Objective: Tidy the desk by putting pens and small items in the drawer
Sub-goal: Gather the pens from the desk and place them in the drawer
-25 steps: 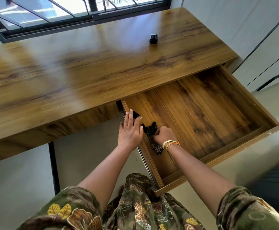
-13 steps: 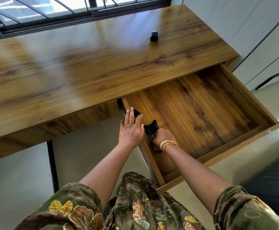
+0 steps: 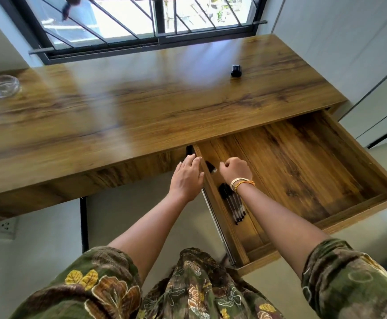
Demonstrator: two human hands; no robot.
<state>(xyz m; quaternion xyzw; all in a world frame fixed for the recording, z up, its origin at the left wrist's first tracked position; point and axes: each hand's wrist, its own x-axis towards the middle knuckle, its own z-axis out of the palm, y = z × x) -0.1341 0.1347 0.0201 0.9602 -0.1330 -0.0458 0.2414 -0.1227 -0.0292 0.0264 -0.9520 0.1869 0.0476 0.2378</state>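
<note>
Right hand [image 3: 235, 172] has left the pens [image 3: 232, 204], now curled, maybe on a small black item; pens lie in drawer [image 3: 303, 171]; left hand [image 3: 186, 177] flat on its side wall. Black item [image 3: 236, 71] still on tabletop [image 3: 141, 107]; that's next, I'd say.

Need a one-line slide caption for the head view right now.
Pens lie in the open drawer; left hand at its side wall, right hand curled inside.
</note>
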